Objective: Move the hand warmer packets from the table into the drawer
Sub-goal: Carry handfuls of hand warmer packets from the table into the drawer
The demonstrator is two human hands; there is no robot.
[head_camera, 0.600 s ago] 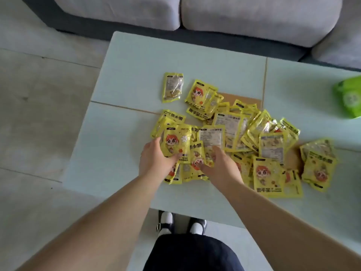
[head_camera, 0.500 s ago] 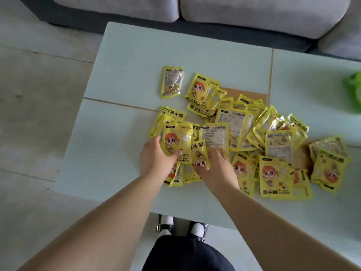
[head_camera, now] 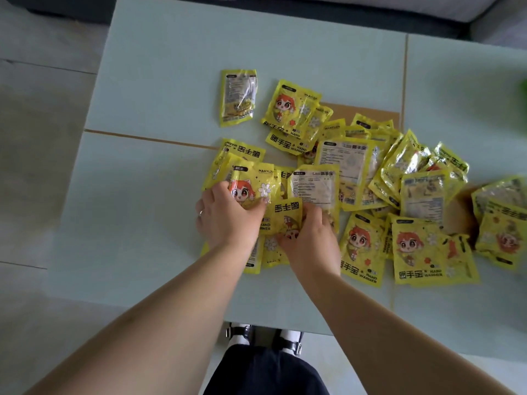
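Observation:
Several yellow hand warmer packets (head_camera: 362,172) lie scattered in a loose heap across the pale table (head_camera: 159,81). One packet (head_camera: 238,96) lies apart at the far left of the heap. My left hand (head_camera: 226,216) grips a packet with a red-haired cartoon face (head_camera: 251,183) at the near left edge of the heap, thumb on its front. My right hand (head_camera: 309,238) is closed on a neighbouring packet (head_camera: 286,213) right beside it. No drawer is in view.
A grey sofa (head_camera: 496,15) runs along the table's far side. A green object (head_camera: 523,86) shows blurred at the right edge. A brown board (head_camera: 368,114) lies under the heap. My shoes (head_camera: 265,336) stand below the table's near edge (head_camera: 171,303).
The camera has tilted down, so the sofa has slid out of view. Both hands stay on the same packets, and the right hand has closed tighter around its packet.

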